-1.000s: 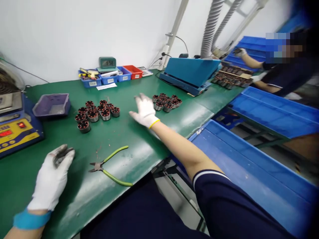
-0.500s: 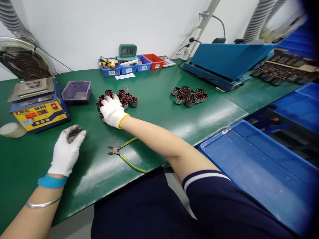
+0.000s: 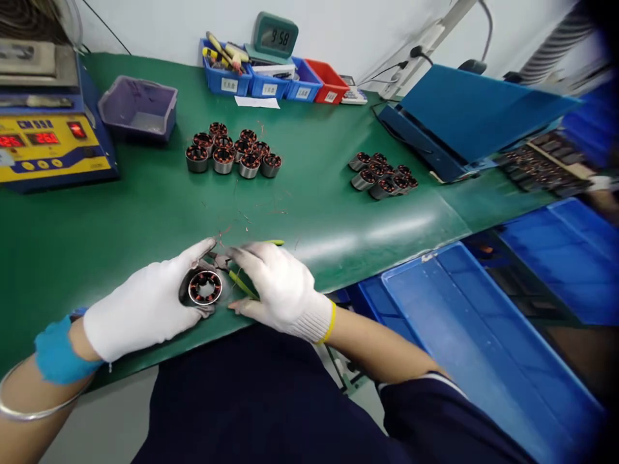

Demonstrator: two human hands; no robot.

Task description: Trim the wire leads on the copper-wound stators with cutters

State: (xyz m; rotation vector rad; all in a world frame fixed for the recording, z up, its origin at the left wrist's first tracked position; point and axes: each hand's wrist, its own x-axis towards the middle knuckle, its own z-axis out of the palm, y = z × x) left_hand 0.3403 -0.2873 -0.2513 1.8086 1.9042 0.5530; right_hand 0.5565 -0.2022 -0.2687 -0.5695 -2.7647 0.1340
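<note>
My left hand [image 3: 149,303], in a white glove with dark fingertips, is closed around a round metal ring part [image 3: 206,287] with copper windings inside, its open centre facing up. Just right of it, my right hand [image 3: 275,283], gloved too, is over the green-handled cutters [image 3: 239,283] with its fingers apart. The cutters lie on the green table, their jaws near the ring part and one handle partly hidden by my right hand. Beyond the hands stands a group of several similar wound parts [image 3: 223,160], with thin copper wire scraps lying in front of it.
A purple bin [image 3: 140,109] and a yellow-and-blue device [image 3: 53,145] stand at the left. Small bins [image 3: 271,84] and a clock [image 3: 275,35] line the wall. Right are more wound parts [image 3: 384,174], a blue case [image 3: 478,122] and a blue tray [image 3: 464,335]. A person's hand [image 3: 599,183] shows far right.
My right hand has left the group of wound parts and moved toward me, over the cutters. My left hand has moved right and now holds a wound part. The view has shifted.
</note>
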